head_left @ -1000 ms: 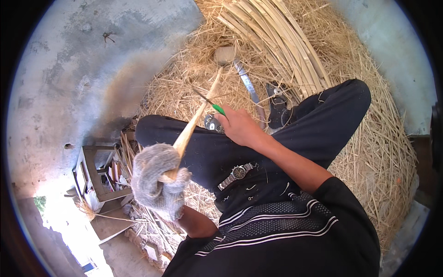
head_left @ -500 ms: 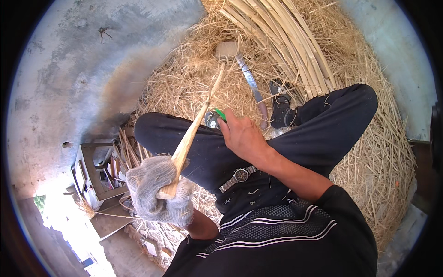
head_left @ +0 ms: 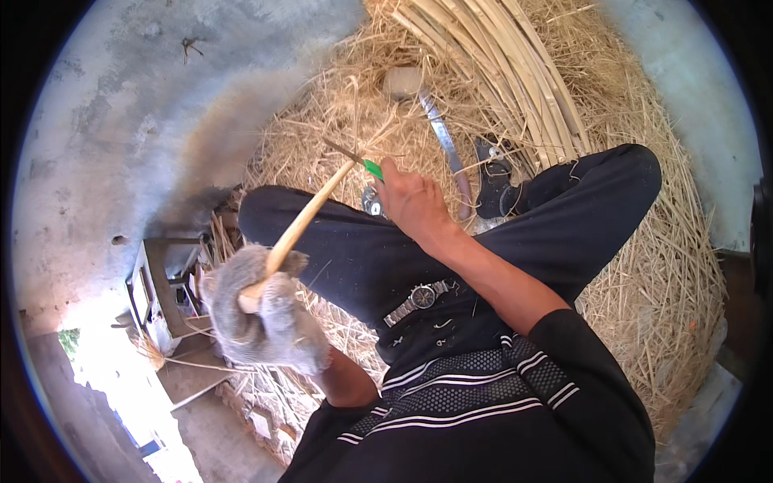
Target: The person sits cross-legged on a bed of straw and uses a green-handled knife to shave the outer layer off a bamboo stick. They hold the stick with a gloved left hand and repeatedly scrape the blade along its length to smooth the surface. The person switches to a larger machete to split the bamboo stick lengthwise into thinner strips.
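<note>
Stick [head_left: 310,216] slants at ten o'clock, gloved left hand [head_left: 278,322] clasping it at eight; right hand [head_left: 412,201], at one, grips a green-handled knife [head_left: 373,168]. From here I can't read the watch [head_left: 422,297] at five.

A fuzzy grey glove [head_left: 299,338] covers the left hand [head_left: 262,318]; the black short-sleeved shirt [head_left: 523,447] has white stripes [head_left: 451,419] and grey dotted panels [head_left: 451,402], above dark trousers [head_left: 322,233].

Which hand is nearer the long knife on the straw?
Right. The right hand appears just left of the long knife; the gloved left hand is farther off, lower left.
</note>
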The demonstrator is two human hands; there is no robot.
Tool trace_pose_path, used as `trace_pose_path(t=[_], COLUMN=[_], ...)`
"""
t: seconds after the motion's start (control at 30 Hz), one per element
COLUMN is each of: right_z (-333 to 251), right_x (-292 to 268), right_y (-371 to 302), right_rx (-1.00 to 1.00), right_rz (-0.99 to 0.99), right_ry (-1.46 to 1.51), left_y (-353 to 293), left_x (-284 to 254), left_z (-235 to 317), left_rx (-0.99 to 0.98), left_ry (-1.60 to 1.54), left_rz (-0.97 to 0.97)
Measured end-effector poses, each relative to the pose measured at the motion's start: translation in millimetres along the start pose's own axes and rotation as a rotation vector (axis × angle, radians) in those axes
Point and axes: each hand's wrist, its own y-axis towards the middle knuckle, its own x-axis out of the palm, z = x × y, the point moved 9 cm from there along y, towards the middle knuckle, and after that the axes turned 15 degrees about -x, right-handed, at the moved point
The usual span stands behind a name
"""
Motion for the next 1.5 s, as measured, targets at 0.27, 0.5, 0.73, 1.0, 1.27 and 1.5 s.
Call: trace_pose_path(t=[0.27,0.5,0.73,1.0,1.27,1.5], right_z=[-2,-50,-34,22,-9,12], right_x=[-8,-53,-33,-9,-29,-22], right_y=[6,-6,7,9,15,1], right_rx=[0.201,-0.184,-0.134,-0.013,-0.046,0.009], right_rz=[-0.172,0.171,0.061,-0.026,0.03,-0.01], right_ry=[0.805,0.203,0.059,-0.068,0.504,0.074], left_y=[6,0,6,8,10,14], left_x=[-4,-6,-6,8,-2,-1], left_z=[-4,-6,-11,-7,-8,-9], left_rx=[-0.117,-0.043,0.024,0.003,-0.09,-0.021], left_ry=[-0.063,0.027,-0.023,-0.032,-0.022,0.041], left_rz=[0.009,-0.016,-0.052,0.016,0.085,-0.064])
